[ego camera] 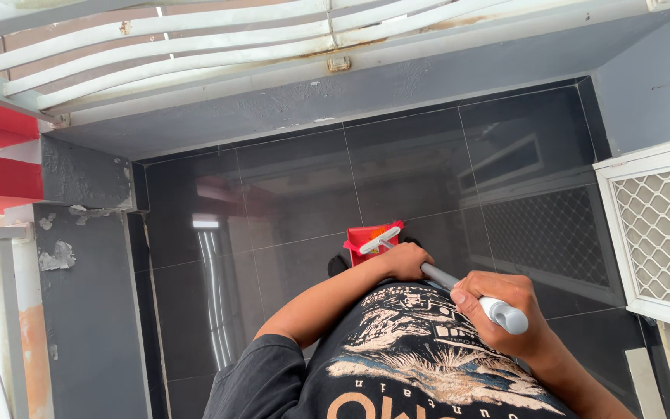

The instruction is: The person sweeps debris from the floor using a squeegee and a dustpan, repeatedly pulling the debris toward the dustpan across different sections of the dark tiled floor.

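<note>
**Two hands on mop pole, dark tiled floor**

Floor [288,202]: dark glossy tiles, reflections visible. White railing [195,39] runs along the top edge; grey wall [87,310] with flaking paint at left; white mesh door [661,233] at right.

Pole [459,285]: grey, slanting from lower right down toward the floor, ending at a red mop head [370,242] with a white clamp, just ahead of the person's body.

Right hand [505,310]: fingers wrapped tight around the pole's upper end, the rounded tip sticking out.

Left hand [405,260]: closed around the pole lower down, near the red head.
</note>
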